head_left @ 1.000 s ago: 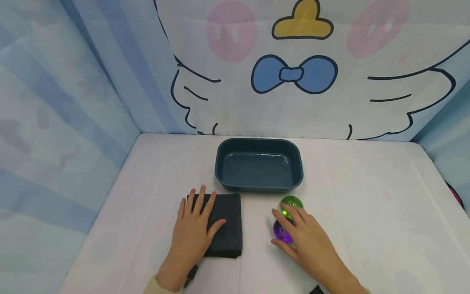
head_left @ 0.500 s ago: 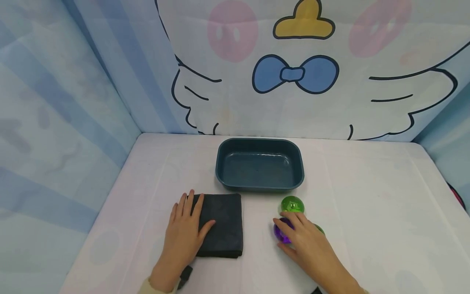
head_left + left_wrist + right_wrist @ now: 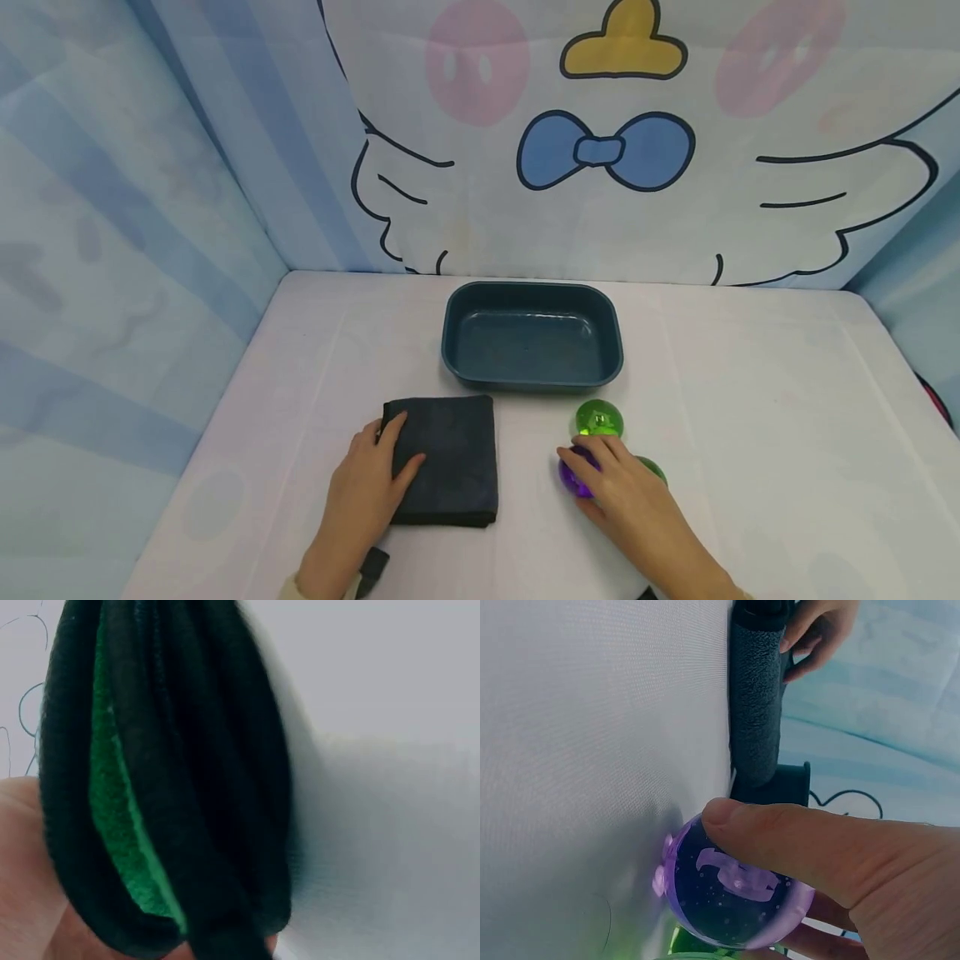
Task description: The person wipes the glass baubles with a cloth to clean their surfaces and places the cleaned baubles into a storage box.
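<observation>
A folded dark cloth (image 3: pixel 450 458) lies on the table, its stacked layers and a green inner face (image 3: pixel 112 787) showing in the left wrist view. At its left edge my left hand (image 3: pixel 363 475) has thumb and index on top, the other fingers bent over the side. My right hand (image 3: pixel 630 492) holds a clear purple ball (image 3: pixel 735 892), thumb on one side and fingers round the other. Small knobs stick out of this ball, and a pale shape shows inside. One green ball (image 3: pixel 598 417) sits just beyond it; another green ball (image 3: pixel 652 468) is partly hidden behind the right hand.
A dark teal plastic tub (image 3: pixel 532 342) stands at the back of the table, behind the cloth and balls. A cartoon-printed curtain (image 3: pixel 600 225) closes off the back. Black wrist straps (image 3: pixel 372 567) show at the bottom.
My left hand has slid left and toward me from lying flat on the cloth to its left edge, fingers bending. The right hand has closed in on the purple ball, uncovering more of the green balls.
</observation>
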A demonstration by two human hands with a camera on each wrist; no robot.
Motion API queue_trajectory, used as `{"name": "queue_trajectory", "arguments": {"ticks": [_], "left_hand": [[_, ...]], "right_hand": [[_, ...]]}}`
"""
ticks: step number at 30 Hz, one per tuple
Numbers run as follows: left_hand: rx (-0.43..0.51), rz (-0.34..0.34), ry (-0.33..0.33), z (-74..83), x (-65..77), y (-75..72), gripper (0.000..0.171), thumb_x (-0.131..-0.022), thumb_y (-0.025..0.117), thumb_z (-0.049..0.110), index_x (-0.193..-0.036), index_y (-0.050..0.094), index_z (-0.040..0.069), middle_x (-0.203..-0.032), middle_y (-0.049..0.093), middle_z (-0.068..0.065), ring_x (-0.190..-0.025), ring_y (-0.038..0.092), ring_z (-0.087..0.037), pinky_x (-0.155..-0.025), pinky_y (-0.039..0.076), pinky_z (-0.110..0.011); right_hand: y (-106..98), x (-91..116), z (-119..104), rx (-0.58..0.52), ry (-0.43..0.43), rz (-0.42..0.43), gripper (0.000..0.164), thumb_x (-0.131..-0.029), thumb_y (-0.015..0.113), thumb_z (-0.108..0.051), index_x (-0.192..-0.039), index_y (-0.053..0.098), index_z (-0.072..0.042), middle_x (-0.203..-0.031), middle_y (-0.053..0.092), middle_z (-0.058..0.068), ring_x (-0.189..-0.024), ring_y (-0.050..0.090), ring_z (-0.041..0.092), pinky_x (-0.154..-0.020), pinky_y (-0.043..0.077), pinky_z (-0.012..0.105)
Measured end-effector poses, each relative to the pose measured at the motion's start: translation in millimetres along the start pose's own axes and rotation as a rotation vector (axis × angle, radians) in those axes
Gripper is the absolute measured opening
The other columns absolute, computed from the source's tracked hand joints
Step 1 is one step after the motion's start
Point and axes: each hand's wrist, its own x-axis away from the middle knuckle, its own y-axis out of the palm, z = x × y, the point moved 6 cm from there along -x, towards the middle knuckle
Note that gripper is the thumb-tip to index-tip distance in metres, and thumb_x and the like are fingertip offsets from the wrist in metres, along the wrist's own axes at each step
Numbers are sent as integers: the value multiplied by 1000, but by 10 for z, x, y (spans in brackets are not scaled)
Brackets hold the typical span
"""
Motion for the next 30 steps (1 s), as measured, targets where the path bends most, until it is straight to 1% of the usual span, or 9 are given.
{"name": "queue_trajectory", "arguments": {"ticks": [2, 6, 9, 14, 19, 23, 25, 27, 30], "left_hand": [[15, -11, -19, -3, -9, -1, 64, -88, 75, 39, -140, 54, 10, -130, 57, -28, -117, 59, -40, -81, 59, -52], [43, -4, -35, 0, -30, -8, 64, -85, 78, 36, -138, 55, 10, -127, 59, -26, -115, 61, -40, -82, 58, -52], [80, 5, -37, 2, -44, -13, 61, -84, 80, 32, -137, 57, 10, -124, 61, -23, -112, 62, -38, -86, 57, -52], [155, -4, -40, -4, -59, 4, 57, -83, 81, 22, -134, 58, 14, -121, 65, -18, -110, 65, -36, -93, 54, -52], [233, 28, -41, -18, -72, 10, 57, -79, 83, 16, -131, 61, 17, -121, 68, -15, -113, 65, -34, -96, 54, -51], [300, 77, -63, -41, -68, -1, 57, -74, 86, 11, -127, 64, 19, -122, 69, -11, -104, 68, -31, -88, 57, -48], [331, 88, -75, -50, -63, -5, 57, -73, 86, 11, -125, 64, 20, -121, 70, -10, -99, 69, -29, -84, 58, -47], [363, 83, -80, -56, -55, -7, 57, -74, 86, 10, -125, 64, 21, -122, 70, -9, -97, 68, -27, -83, 58, -46], [401, 63, -83, -72, -32, -14, 58, -75, 81, 5, -128, 63, 23, -128, 67, -8, -102, 67, -28, -87, 57, -48]], "right_hand": [[0, -3, -3, 2, -13, 12, 57, -66, 93, -20, -117, 70, -14, -119, 64, 6, -112, 58, 23, -88, 59, 36], [-6, -5, -9, -5, -30, 31, 57, -65, 93, -19, -118, 70, -13, -119, 64, 6, -111, 58, 23, -87, 59, 36], [-7, -5, -7, -8, -32, 36, 57, -65, 93, -19, -118, 70, -13, -119, 63, 6, -112, 58, 23, -86, 59, 36], [-20, 17, -14, -18, -62, 51, 54, -65, 93, -20, -115, 72, -14, -119, 64, 5, -111, 59, 23, -80, 61, 36], [-23, 47, -34, -42, -99, 40, 52, -67, 92, -21, -115, 71, -14, -119, 64, 4, -110, 60, 22, -79, 61, 35], [-27, 47, -49, -47, -114, 50, 53, -67, 91, -21, -115, 71, -13, -118, 64, 4, -110, 60, 22, -82, 61, 35], [-30, 47, -48, -41, -104, 57, 53, -67, 91, -21, -115, 71, -13, -119, 64, 5, -110, 61, 23, -81, 61, 36], [-30, 48, -45, -36, -85, 55, 53, -68, 91, -22, -115, 71, -13, -120, 65, 6, -109, 61, 23, -81, 61, 37], [-27, 44, -52, -51, -63, 34, 52, -70, 90, -22, -117, 70, -12, -122, 65, 8, -111, 62, 25, -82, 61, 39]]}}
